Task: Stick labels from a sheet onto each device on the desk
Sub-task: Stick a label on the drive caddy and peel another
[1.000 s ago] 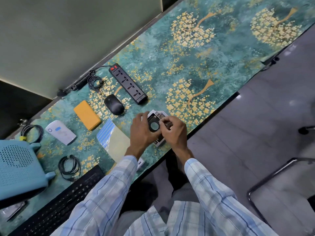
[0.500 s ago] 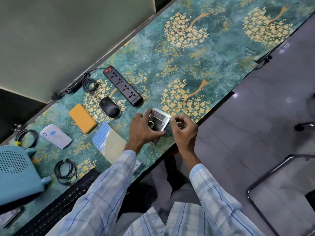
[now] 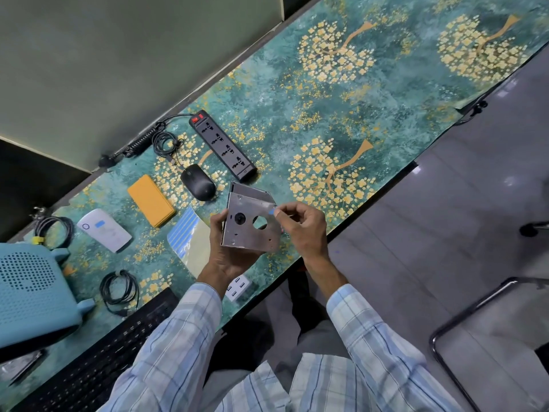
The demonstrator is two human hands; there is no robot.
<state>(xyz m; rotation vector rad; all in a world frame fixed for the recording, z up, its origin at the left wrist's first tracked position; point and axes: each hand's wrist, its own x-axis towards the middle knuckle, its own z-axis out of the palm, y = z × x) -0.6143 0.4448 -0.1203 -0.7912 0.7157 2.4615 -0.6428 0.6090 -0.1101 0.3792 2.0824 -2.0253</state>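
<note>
While the left hand (image 3: 234,248) held the flat silver metal drive caddy with two round holes (image 3: 251,226) tilted up above the near edge of the table (image 3: 401,93), its fingers clamped along the caddy's left and lower edges, the right hand (image 3: 300,226) brought a small blue label (image 3: 271,212) to the caddy's upper right corner. The right thumb and forefinger were pinched together on the label, which looked to be touching or just about to touch the metal; I could not tell which.

The step in hand seemed to be the sticking itself. The next move probably called for pressing the label flat on bare metal, clear of the holes, then releasing it.

The curled sheet of blue strip labels (image 3: 185,230) lay on the table just left of the left hand. The white oval device (image 3: 104,230) toward the table's left end already bore a blue label, whereas none was visible on the black mouse (image 3: 197,182), orange rectangular case (image 3: 151,200) or black power strip (image 3: 222,145).

No brand or writing was legible anywhere.
</note>
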